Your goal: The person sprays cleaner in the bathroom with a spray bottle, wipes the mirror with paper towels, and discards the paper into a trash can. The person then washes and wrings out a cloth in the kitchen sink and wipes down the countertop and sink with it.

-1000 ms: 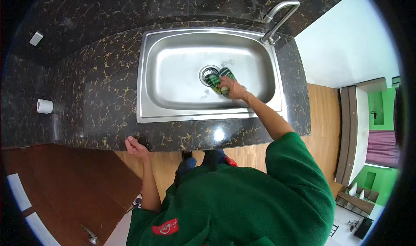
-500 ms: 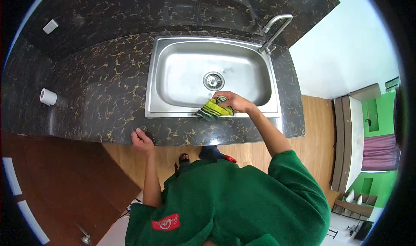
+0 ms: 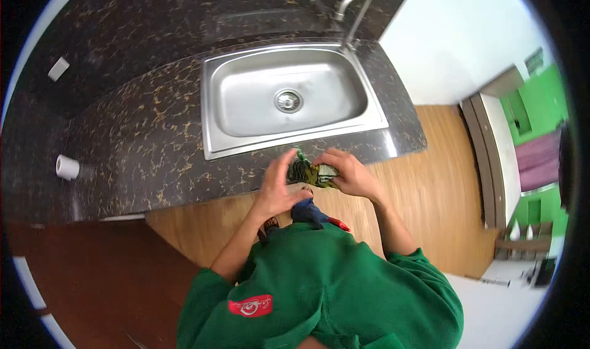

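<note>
A crumpled yellow-green and black striped cloth (image 3: pixel 314 173) is held over the front edge of the dark marble-patterned counter (image 3: pixel 153 158). My right hand (image 3: pixel 349 172) grips its right side, fingers curled round it. At the cloth's left side is my left hand (image 3: pixel 278 189), its thumb and fingers spread apart. Beyond both hands lies the steel sink (image 3: pixel 258 85), its drain (image 3: pixel 288 101) near the middle of the basin. The faucet (image 3: pixel 355 20) stands at the sink's back right corner.
A white paper roll (image 3: pixel 67 167) and a small white box (image 3: pixel 58 69) are at the left. Brown cabinet doors (image 3: pixel 110 275) are at the lower left. Wooden floor (image 3: pixel 436 195) shows at the right, with shelves (image 3: pixel 523 244) farther off.
My right hand has brought the cloth from the sink's front rim towards me. My left hand has moved right, beside the cloth, and its fingers have spread. The view has shifted and tilted.
</note>
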Tool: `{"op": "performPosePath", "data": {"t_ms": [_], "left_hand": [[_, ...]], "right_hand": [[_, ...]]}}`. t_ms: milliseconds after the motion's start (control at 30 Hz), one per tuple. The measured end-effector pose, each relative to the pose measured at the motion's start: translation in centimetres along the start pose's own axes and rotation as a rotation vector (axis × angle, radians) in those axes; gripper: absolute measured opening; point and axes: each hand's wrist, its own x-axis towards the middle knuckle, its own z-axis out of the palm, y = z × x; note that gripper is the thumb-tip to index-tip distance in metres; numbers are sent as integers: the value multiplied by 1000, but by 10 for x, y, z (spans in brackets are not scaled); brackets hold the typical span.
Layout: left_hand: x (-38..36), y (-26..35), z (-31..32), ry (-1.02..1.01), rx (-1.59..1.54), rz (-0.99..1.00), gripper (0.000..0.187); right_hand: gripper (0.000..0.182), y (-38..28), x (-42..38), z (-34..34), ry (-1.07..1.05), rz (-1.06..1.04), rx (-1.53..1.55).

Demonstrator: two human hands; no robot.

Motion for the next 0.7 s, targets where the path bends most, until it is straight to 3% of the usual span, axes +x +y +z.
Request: {"op": "performPosePath", "data": {"t_ms": [133,233,267,300,400,533,700], "left_hand": [[0,4,51,-309,-187,18,61],[-8,11,83,-420,-238,-133,53],[-14,11,100,-280,-261,-100,36],[-15,19,110,-290,-224,-77,31],[-9,34,130,-374,-165,-13,17],[0,60,181,-588,-259,25,9],[0,120,296,-897,-207,180,8]], "right_hand": [[48,-16,-56,-7,40,127,-30],[50,-22,-101,-10,182,313,47],[47,-20,-117,-10,218,358,41],[47,-17,-135,-9,298,357,35],[40,1,-181,2,547,368,22],[39,34,-255,13,573,575,23],[32,116,-371,60,639,582,-207]]}}
